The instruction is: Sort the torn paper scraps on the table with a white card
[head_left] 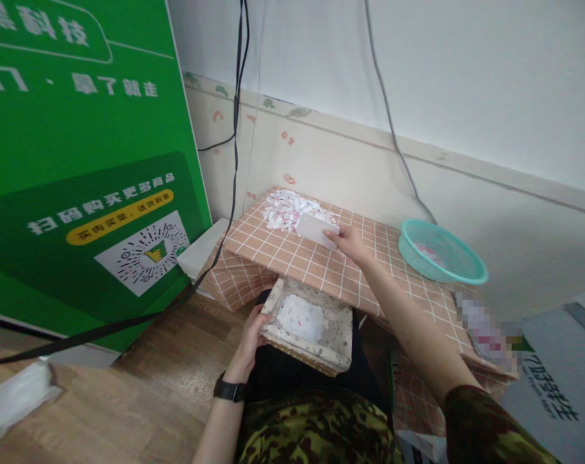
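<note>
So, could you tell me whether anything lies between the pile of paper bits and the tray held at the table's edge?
Nothing visible does. The right hand holds a white card against the pile; bare checked table runs from there to the tray, which the left hand grips below the edge.

Bare tabletop point(321, 264) between scrap pile point(289, 209) (left) and basket point(442, 254)
</note>
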